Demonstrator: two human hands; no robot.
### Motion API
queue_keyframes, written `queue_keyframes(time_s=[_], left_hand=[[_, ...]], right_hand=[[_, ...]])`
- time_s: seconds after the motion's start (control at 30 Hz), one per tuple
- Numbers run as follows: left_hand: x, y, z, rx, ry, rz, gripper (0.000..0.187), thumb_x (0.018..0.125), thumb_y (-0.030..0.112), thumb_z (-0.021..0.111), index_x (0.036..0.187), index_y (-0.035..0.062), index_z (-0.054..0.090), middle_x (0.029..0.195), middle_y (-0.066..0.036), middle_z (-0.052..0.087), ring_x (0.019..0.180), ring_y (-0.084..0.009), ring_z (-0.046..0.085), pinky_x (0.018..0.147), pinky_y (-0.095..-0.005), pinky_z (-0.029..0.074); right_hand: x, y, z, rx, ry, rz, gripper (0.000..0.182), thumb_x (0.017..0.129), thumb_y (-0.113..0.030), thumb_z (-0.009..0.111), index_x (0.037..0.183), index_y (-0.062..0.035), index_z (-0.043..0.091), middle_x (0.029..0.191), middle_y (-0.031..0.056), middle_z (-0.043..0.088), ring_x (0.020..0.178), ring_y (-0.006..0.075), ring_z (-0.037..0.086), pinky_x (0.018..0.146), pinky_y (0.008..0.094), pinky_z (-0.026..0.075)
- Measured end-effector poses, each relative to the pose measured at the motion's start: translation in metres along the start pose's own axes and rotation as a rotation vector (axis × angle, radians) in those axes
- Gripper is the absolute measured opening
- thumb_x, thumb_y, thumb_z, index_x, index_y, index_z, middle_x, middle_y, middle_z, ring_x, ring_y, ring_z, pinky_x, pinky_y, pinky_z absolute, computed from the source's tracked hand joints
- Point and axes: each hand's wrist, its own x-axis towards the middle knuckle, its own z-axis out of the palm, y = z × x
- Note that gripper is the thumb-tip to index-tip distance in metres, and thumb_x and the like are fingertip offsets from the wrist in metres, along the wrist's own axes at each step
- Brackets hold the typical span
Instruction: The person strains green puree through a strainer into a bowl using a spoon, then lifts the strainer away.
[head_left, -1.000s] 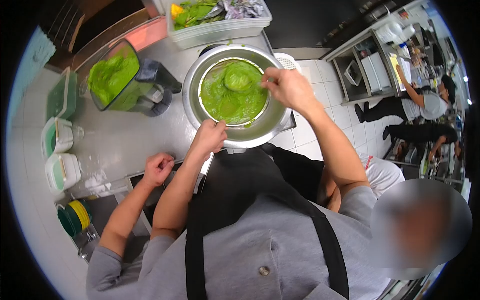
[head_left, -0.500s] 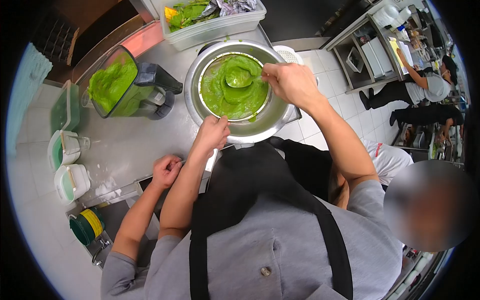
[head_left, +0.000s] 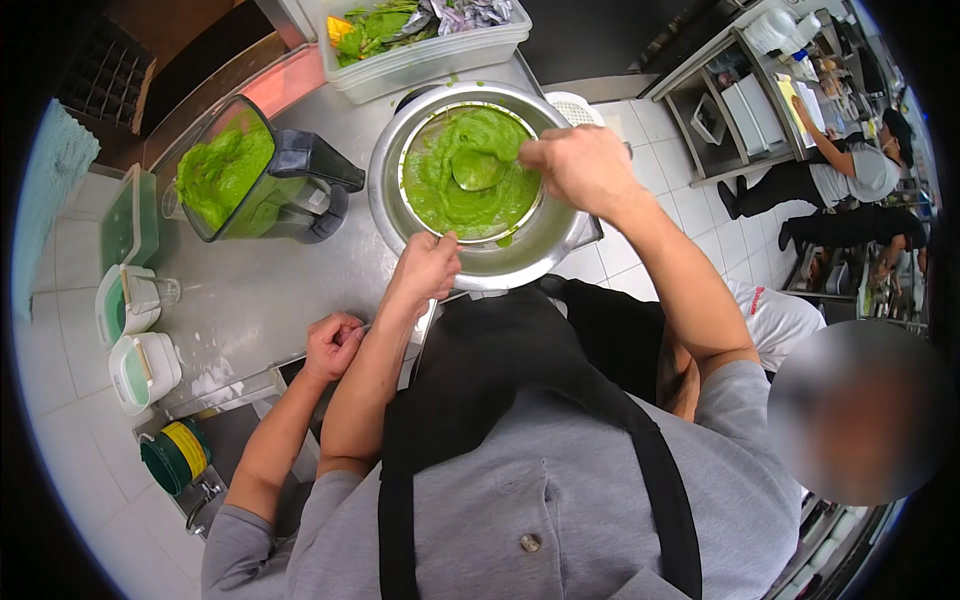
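Note:
A fine strainer full of thick green puree sits in a wide metal bowl. My left hand is closed on the strainer's handle at the bowl's near rim. Over the right side of the strainer, my right hand grips a ladle or large spoon, whose rounded end lies in the puree. My fingers hide most of its handle. Left of the bowl, a blender jug leans on its side with more green puree inside.
Another person's closed hand rests at the counter's near edge, beside my left forearm. Plastic containers of leaves stand behind the bowl. White-and-green tubs are at far left. Co-workers stand by shelving at right.
The ladle or spoon has shifted a little toward me within the puree, and its end is now more covered. My left hand stays at the strainer's handle.

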Motion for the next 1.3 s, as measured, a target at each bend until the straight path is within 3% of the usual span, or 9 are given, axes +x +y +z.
queue_keyframes(time_s=[0.27,0.43,0.5,0.73,0.87,0.93,1.3], left_hand=[[0.0,-0.001,0.002,0.005,0.001,0.024,0.029,0.109,0.027,0.05,0.098,-0.0003,0.052,0.057,0.004,0.04,0.04,-0.0051,0.029,0.035,-0.0257,0.02],[0.004,-0.006,-0.003,-0.021,-0.011,0.027,0.029,0.109,0.027,0.051,0.097,0.0004,0.052,0.057,0.004,0.04,0.039,-0.0046,0.028,0.036,-0.026,0.019],[0.007,-0.008,-0.003,-0.022,-0.015,0.019,0.029,0.109,0.027,0.051,0.097,0.0007,0.052,0.057,0.005,0.04,0.039,-0.0044,0.027,0.036,-0.026,0.019],[0.006,-0.002,-0.001,0.02,-0.013,0.021,0.029,0.107,0.022,0.05,0.097,-0.0047,0.056,0.062,0.0,0.046,0.042,-0.0059,0.034,0.037,-0.0267,0.022],[0.005,0.0,-0.003,-0.009,-0.025,0.005,0.03,0.107,0.023,0.05,0.098,-0.0049,0.056,0.061,0.001,0.045,0.042,-0.0059,0.034,0.038,-0.0265,0.023],[0.004,0.0,-0.004,-0.026,-0.059,-0.018,0.03,0.11,0.028,0.049,0.097,0.0005,0.052,0.06,0.004,0.042,0.041,-0.0044,0.03,0.037,-0.0257,0.02],[0.011,0.0,-0.008,-0.047,-0.133,0.006,0.017,0.098,0.013,0.055,0.082,0.0087,0.05,0.065,0.004,0.045,0.047,-0.0033,0.034,0.039,-0.0237,0.023]], right_hand=[[0.015,-0.001,0.015,0.149,-0.078,0.3,0.02,0.094,-0.016,0.061,0.108,-0.0158,0.075,0.092,0.0169,0.075,0.087,0.0372,0.073,0.076,0.0508,0.058],[0.005,-0.001,0.007,0.043,-0.159,0.216,0.023,0.089,-0.013,0.063,0.108,-0.0168,0.075,0.093,0.0143,0.076,0.088,0.035,0.074,0.075,0.0491,0.059],[0.004,-0.004,-0.005,-0.097,-0.064,0.152,0.024,0.087,-0.011,0.063,0.107,-0.0163,0.075,0.093,0.0127,0.076,0.087,0.0339,0.074,0.074,0.0477,0.059],[-0.004,-0.023,0.022,0.063,0.002,0.039,0.023,0.082,-0.011,0.064,0.102,-0.0129,0.075,0.094,0.0113,0.074,0.083,0.0337,0.074,0.073,0.0463,0.06],[-0.002,0.004,0.025,-0.065,0.03,0.046,0.02,0.082,-0.01,0.064,0.1,-0.0097,0.074,0.091,0.0112,0.073,0.08,0.0333,0.074,0.071,0.046,0.06],[-0.005,0.011,0.024,-0.064,0.194,-0.062,0.018,0.081,-0.007,0.064,0.098,-0.0068,0.071,0.086,0.0105,0.07,0.076,0.0326,0.072,0.068,0.0462,0.059],[-0.047,-0.047,0.013,0.082,0.056,-0.034,0.013,0.081,-0.005,0.063,0.094,-0.0048,0.065,0.078,0.0132,0.068,0.07,0.0334,0.072,0.06,0.0463,0.057]])
